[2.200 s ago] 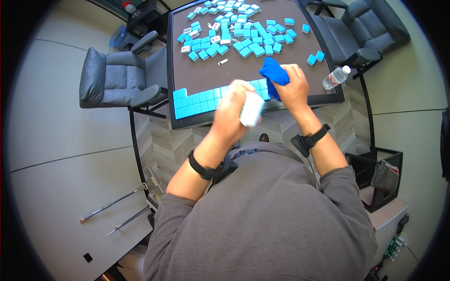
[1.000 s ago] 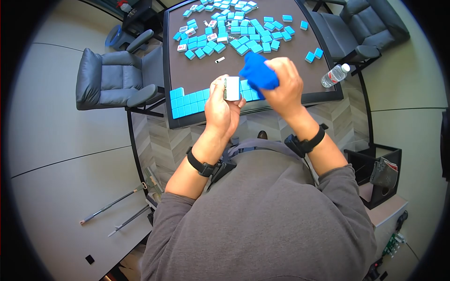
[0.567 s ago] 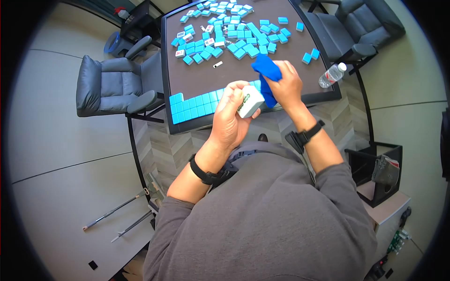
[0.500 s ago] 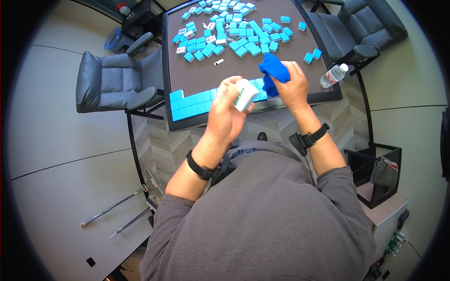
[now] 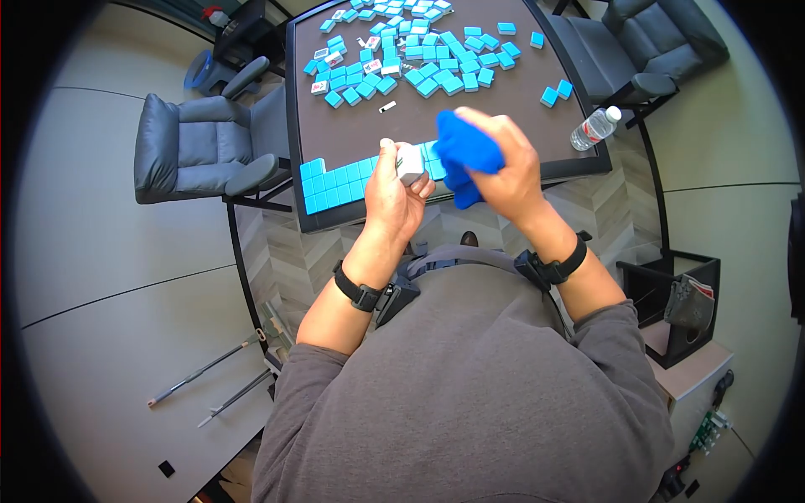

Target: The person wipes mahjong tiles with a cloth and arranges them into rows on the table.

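Observation:
White-sided tiles (image 5: 410, 164), pressed together in a small block, are held in my left hand (image 5: 392, 193) above the near edge of the table. Close by on the right, my right hand (image 5: 513, 172) grips a bunched blue cloth (image 5: 468, 155). Beneath both hands, rows of blue-backed tiles (image 5: 335, 186) lie side by side along the near edge; the hands and cloth hide part of them. Many more blue-backed tiles (image 5: 432, 63) are scattered farther back, a few with white faces up. A small white piece (image 5: 386, 106) lies between the two groups.
The brown table top (image 5: 344, 134) has a raised black rim. A water bottle (image 5: 596, 128) stands at its right near corner. Grey chairs flank it, left (image 5: 205, 151) and right (image 5: 641, 50). A black box (image 5: 671, 306) sits to my lower right.
The tile block has moved left with my left hand and turned. My right hand and the blue cloth have come left, nearer to the block, and the cloth hangs lower.

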A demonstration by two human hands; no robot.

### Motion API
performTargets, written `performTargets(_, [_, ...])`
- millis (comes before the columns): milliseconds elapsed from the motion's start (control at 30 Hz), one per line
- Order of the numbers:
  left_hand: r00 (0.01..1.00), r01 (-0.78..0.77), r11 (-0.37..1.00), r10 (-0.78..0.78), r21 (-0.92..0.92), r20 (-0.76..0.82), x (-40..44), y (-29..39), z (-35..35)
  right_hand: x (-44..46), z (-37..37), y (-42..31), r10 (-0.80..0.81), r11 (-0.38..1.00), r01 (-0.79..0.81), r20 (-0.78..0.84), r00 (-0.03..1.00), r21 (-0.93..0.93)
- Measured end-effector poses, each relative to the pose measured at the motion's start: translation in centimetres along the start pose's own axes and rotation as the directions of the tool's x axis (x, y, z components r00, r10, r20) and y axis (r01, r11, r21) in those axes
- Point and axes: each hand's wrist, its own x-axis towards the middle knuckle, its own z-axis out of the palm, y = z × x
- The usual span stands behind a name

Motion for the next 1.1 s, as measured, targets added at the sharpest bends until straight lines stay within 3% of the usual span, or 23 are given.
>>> performTargets(33, [1.000,0.000,1.000,0.000,-0.001,0.001,-0.2,-0.1,1.2,0.2,-0.1,-1.0,-0.075,0.996,0.077,0.065,0.995,-0.039])
performTargets(100, [0.939,0.006,0.999,0.009,0.042,-0.345,-0.5,-0.3,3.8,0.2,0.4,-3.1,-0.190,0.974,0.200,0.098,0.977,-0.108])
performTargets(133, [0.971,0.017,1.000,-0.019,-0.009,-0.240,-0.3,-0.3,2.5,0.2,0.7,-3.9,-0.245,0.959,0.257,0.108,0.963,-0.115])
performTargets(167, [0.971,0.016,1.000,-0.017,-0.007,-0.239,-0.6,-0.5,2.6,0.2,1.1,-4.1,-0.274,0.949,0.285,0.094,0.957,-0.136])
performTargets(233, [0.932,0.066,0.997,-0.071,-0.026,-0.356,-2.2,0.1,6.0,0.0,1.6,-2.4,-0.246,0.957,0.251,0.048,0.968,-0.144])
performTargets(267, [0.965,0.037,0.998,-0.024,0.048,-0.261,-1.4,-1.2,3.0,0.0,1.9,-1.1,-0.216,0.965,0.215,0.006,0.976,-0.150])
performTargets(333, [0.980,0.098,0.995,-0.101,0.026,0.169,-2.4,-1.0,2.9,0.8,2.4,2.2,0.026,0.979,-0.029,-0.018,0.999,-0.202])
performTargets(400, [0.984,0.072,0.996,-0.078,0.046,0.159,-3.0,0.1,5.8,0.4,2.6,4.5,0.193,0.975,-0.200,-0.079,0.978,-0.093])
performTargets(533, [1.000,-0.004,0.999,0.005,-0.036,0.031,-1.9,1.4,4.3,-0.2,0.9,3.1,0.162,0.984,-0.166,-0.076,0.984,-0.056])
performTargets(600, [1.000,-0.001,0.996,-0.001,-0.094,-0.017,-1.4,1.4,3.6,0.4,0.5,1.4,0.087,0.996,-0.087,-0.095,0.992,0.009])
performTargets(667, [1.000,0.016,0.995,-0.015,-0.096,0.007,-1.0,1.0,3.6,1.0,0.1,-1.1,-0.083,0.995,0.080,-0.076,0.994,-0.052])
performTargets(733, [0.974,0.008,1.000,-0.007,0.002,-0.224,-0.7,0.2,4.5,0.9,0.8,-2.7,-0.235,0.966,0.230,-0.034,0.971,-0.116])
performTargets(767, [0.976,0.011,1.000,-0.010,0.003,-0.219,-0.7,0.1,4.3,0.7,1.2,-3.4,-0.262,0.956,0.257,-0.017,0.965,-0.144])
performTargets(833, [0.994,0.083,0.992,-0.076,0.090,-0.083,-1.2,-0.1,2.9,0.5,1.5,-3.0,-0.296,0.940,0.289,-0.008,0.955,-0.183])
performTargets(867, [0.994,0.110,0.985,-0.109,0.134,-0.018,-1.5,-0.2,2.1,0.6,1.8,-1.7,-0.230,0.954,0.217,-0.038,0.973,-0.205])
performTargets(900, [0.985,0.173,0.984,-0.174,0.039,0.018,-1.8,-0.1,1.4,0.8,2.1,-0.1,-0.162,0.964,0.143,-0.067,0.985,-0.224])
performTargets(933, [0.964,0.175,0.984,-0.179,0.040,0.199,-2.4,0.0,2.2,0.9,2.1,1.8,-0.005,0.934,0.024,0.055,0.998,-0.357])
performTargets(967, [0.909,0.176,0.983,-0.181,0.047,0.376,-2.9,0.5,3.3,0.4,2.4,4.4,0.045,0.942,-0.043,-0.002,0.999,-0.334])
performTargets(1067, [0.879,0.097,0.988,-0.028,-0.121,0.475,-2.6,1.6,3.5,-1.0,1.4,6.6,0.134,0.936,-0.158,-0.096,0.986,-0.314])
performTargets(1100, [0.928,0.094,0.979,-0.021,-0.180,0.372,-2.6,2.1,3.0,-1.1,0.8,6.5,0.211,0.932,-0.224,-0.076,0.974,-0.286])
